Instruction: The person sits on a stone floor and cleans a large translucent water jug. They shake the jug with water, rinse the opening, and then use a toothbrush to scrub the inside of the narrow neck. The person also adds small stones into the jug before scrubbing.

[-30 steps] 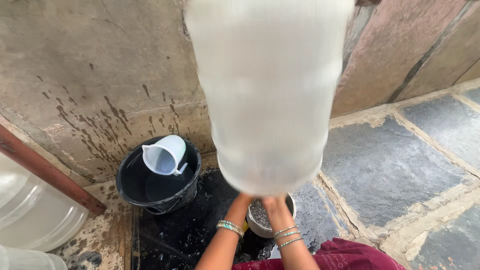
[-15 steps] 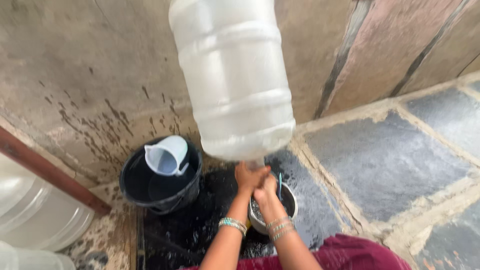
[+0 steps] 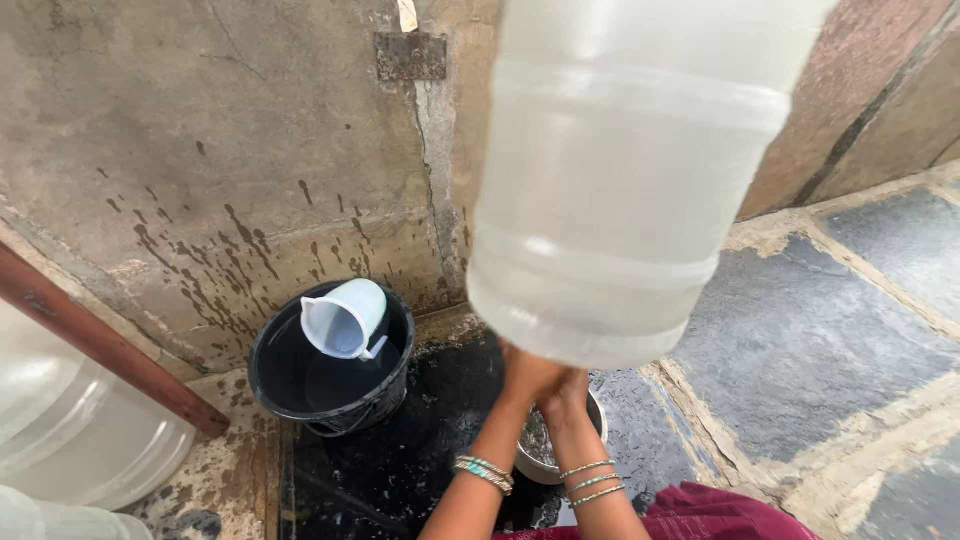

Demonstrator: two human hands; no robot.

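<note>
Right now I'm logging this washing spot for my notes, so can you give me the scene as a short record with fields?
Left hand: pressed against the right hand, under the jug
Right hand: joined with the left, above the steel bowl
Large translucent water jug: overhead, close to the camera
Black bucket: beside the stained wall, holds water
White plastic mug: tilted inside the bucket
Floor: wet stone slabs

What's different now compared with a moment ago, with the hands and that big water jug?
Both hands, left hand and right hand, stay pressed together over the metal bowl, under the upended clear jug; their grip is hidden. A second ago they sat lower, in the bowl. The jug fills more of the view than half a second ago. The black bucket and floating white mug have not moved.
</note>
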